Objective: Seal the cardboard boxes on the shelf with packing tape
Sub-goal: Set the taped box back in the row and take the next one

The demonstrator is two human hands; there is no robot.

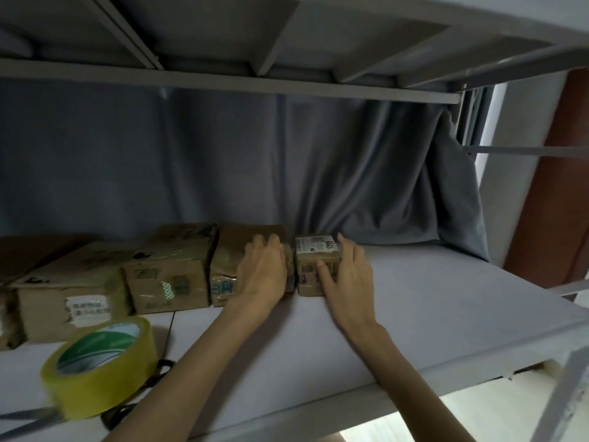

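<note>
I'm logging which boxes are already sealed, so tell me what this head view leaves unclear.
- Small brown cardboard box: its right side is covered by the right hand; printed white label too small to read.
- Brown cardboard box beside it: left hand hides its front right corner.
- Leftmost brown box: cut off by the frame's left edge.
- Yellowish packing tape roll: blurred, loose end not visible.

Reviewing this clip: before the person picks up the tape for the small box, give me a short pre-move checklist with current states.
1. Small box held steady: ok, the right hand grips it.
2. Left hand free for the tape: not ok, it rests on the neighbouring box.
3. Tape roll in reach: ok, on the shelf near its front edge.
4. Tape's loose end found: cannot tell.
5. Small box's flaps closed: cannot tell, though its top looks flat.
</note>
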